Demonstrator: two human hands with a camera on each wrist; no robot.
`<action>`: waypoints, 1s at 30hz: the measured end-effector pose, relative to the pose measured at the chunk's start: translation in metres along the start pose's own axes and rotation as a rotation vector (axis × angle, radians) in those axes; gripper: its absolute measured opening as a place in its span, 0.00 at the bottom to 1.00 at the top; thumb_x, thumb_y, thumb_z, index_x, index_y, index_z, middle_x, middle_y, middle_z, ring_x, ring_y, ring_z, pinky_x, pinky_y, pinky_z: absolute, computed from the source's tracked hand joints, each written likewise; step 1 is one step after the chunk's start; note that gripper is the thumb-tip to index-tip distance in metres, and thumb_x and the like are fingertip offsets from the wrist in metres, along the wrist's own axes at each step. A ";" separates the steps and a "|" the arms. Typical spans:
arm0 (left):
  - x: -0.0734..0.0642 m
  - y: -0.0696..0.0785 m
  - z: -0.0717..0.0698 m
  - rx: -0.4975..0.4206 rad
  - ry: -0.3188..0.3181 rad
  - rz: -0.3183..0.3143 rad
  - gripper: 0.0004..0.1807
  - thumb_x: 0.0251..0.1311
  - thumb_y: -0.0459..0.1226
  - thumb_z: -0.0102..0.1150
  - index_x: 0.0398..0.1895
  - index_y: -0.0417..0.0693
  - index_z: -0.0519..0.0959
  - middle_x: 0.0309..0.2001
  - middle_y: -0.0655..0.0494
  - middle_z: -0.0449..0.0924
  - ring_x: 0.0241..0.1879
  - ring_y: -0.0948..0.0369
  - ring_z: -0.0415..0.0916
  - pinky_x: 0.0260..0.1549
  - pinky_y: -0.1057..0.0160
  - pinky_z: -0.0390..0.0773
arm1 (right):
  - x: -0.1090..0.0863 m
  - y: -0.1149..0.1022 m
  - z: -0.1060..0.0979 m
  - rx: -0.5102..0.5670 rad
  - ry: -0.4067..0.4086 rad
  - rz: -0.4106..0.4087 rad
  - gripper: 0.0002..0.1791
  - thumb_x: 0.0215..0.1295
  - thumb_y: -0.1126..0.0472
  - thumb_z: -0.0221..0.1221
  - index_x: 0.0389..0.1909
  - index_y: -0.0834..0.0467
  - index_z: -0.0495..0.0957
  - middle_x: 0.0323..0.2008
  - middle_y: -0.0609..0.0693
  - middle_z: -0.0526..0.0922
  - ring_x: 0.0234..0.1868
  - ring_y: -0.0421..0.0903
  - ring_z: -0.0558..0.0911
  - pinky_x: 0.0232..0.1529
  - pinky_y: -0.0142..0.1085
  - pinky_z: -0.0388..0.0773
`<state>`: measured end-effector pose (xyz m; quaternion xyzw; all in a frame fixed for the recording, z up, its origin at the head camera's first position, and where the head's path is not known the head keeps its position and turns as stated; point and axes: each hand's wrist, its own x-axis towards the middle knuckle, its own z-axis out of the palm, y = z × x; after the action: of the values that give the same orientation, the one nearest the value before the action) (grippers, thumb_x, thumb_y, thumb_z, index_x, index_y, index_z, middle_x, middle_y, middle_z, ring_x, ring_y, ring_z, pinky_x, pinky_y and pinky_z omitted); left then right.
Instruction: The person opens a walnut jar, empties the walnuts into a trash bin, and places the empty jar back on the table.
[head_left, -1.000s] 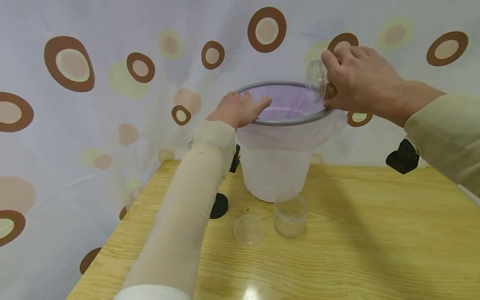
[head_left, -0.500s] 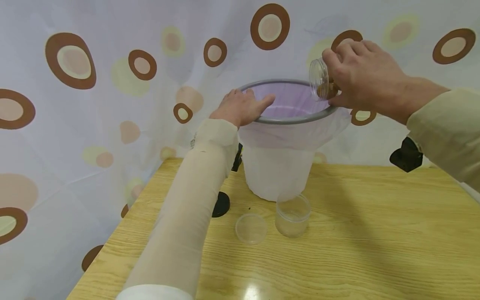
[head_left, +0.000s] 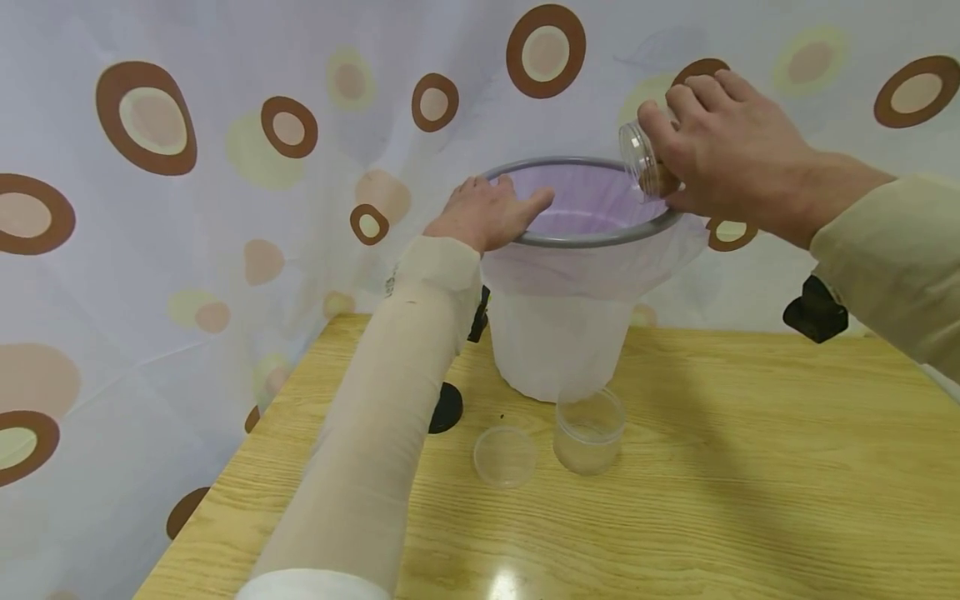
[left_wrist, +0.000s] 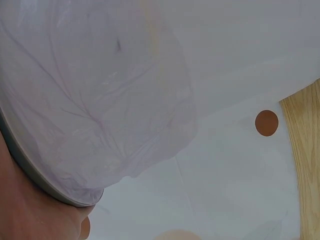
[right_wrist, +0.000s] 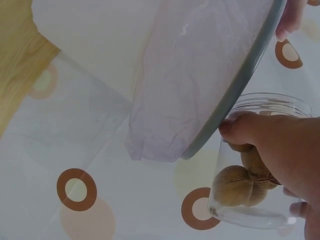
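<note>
A white bin (head_left: 558,346) with a grey rim (head_left: 592,240) and a thin purple liner bag (head_left: 592,271) stands upright on the table. My left hand (head_left: 487,210) rests on the rim's left side, thumb stretched out over the opening. At the opposite side my right hand (head_left: 731,150) grips a clear jar (head_left: 637,157), tilted with its uncapped mouth towards the bin's opening. Several brown walnuts (right_wrist: 233,185) lie inside the jar, partly hidden by the thumb, which is beside the rim in the right wrist view. The bin's bottom is hidden.
On the wooden table (head_left: 675,517) are an uncapped clear tub (head_left: 588,450), a clear round lid (head_left: 505,457) and a black lid (head_left: 447,408) partly behind my left sleeve. A black object (head_left: 817,310) is at the right, by the patterned curtain (head_left: 225,50).
The jar in my right hand has tilted a little and stays by the bin's rim. My left hand keeps its place on the rim. The whole head view has shifted slightly.
</note>
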<state>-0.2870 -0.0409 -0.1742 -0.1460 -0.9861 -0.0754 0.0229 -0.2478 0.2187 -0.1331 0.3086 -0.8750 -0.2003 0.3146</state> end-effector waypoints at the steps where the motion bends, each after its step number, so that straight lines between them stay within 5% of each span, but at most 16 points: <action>1: 0.000 0.000 0.000 -0.001 -0.002 -0.002 0.49 0.67 0.69 0.19 0.77 0.43 0.55 0.75 0.43 0.57 0.76 0.48 0.51 0.76 0.54 0.50 | 0.000 0.000 0.000 -0.004 -0.001 0.001 0.46 0.42 0.60 0.77 0.57 0.72 0.59 0.47 0.72 0.69 0.55 0.69 0.67 0.63 0.60 0.63; 14: -0.003 0.001 0.000 -0.004 -0.005 -0.005 0.48 0.67 0.68 0.19 0.78 0.44 0.54 0.76 0.43 0.55 0.76 0.49 0.51 0.76 0.54 0.48 | 0.001 0.000 0.004 -0.049 0.066 -0.040 0.42 0.38 0.63 0.77 0.51 0.71 0.62 0.43 0.72 0.69 0.54 0.69 0.67 0.63 0.59 0.63; 30: -0.001 0.000 0.000 -0.016 -0.010 -0.024 0.48 0.67 0.68 0.19 0.79 0.47 0.51 0.77 0.44 0.52 0.77 0.49 0.47 0.77 0.55 0.45 | 0.003 0.000 0.007 -0.084 0.095 -0.082 0.32 0.45 0.69 0.68 0.50 0.68 0.62 0.41 0.68 0.68 0.54 0.68 0.66 0.64 0.58 0.62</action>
<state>-0.2856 -0.0414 -0.1747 -0.1344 -0.9873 -0.0826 0.0157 -0.2540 0.2174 -0.1366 0.3400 -0.8366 -0.2345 0.3598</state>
